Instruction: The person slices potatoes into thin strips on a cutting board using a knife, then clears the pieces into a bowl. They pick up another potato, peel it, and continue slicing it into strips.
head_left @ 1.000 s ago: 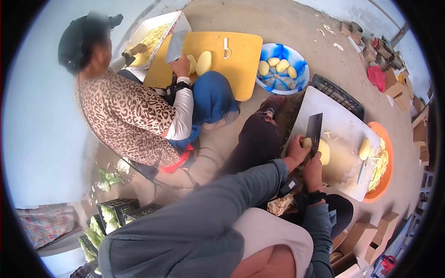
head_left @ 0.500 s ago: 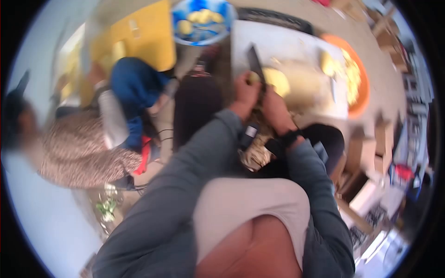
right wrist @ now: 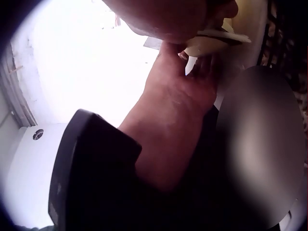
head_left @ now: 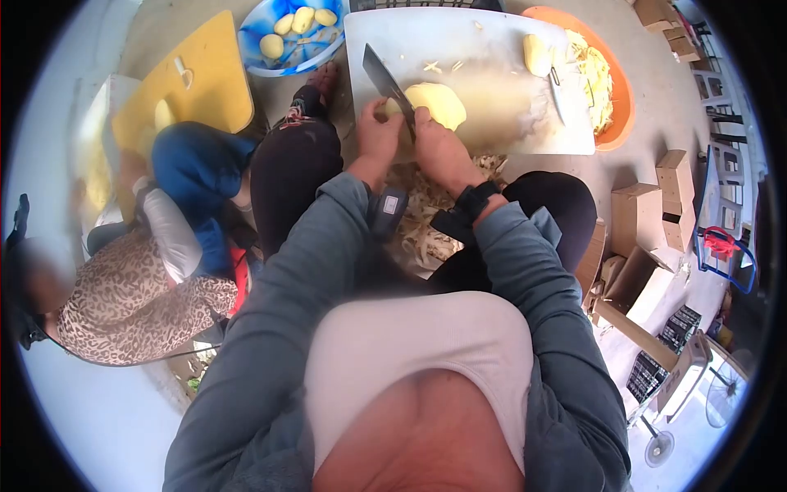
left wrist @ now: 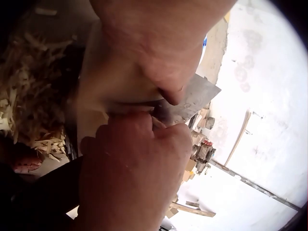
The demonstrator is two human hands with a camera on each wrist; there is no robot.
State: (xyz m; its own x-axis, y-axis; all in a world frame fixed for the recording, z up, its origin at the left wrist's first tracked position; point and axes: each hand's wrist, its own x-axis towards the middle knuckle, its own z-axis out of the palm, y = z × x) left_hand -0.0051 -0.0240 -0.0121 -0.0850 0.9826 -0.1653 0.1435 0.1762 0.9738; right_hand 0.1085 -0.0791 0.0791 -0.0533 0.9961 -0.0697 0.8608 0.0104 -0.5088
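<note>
In the head view my right hand [head_left: 443, 153] grips a dark cleaver [head_left: 384, 78], its blade slanting up and left over the near left part of the white board [head_left: 500, 94]. My left hand [head_left: 379, 138] pinches a small potato piece [head_left: 393, 107] on the blade's left side. A large peeled potato [head_left: 440, 105] lies to the right of the blade. The left wrist view shows the blade [left wrist: 195, 98] between both hands. In the right wrist view the left hand [right wrist: 175, 91] holds a pale potato piece [right wrist: 206, 46], partly hidden by the right hand.
Another peeled potato [head_left: 537, 56] and a small knife [head_left: 561, 98] lie at the board's right. Beside it stands an orange basin [head_left: 625, 98] of cut strips. A blue-white basin [head_left: 305, 60] holds several potatoes. Another person [head_left: 147, 287] sits at left by a yellow board [head_left: 193, 82].
The head view has swung right and down, so the board and both hands appear higher and further left. The cleaver and potato piece remain in my hands.
</note>
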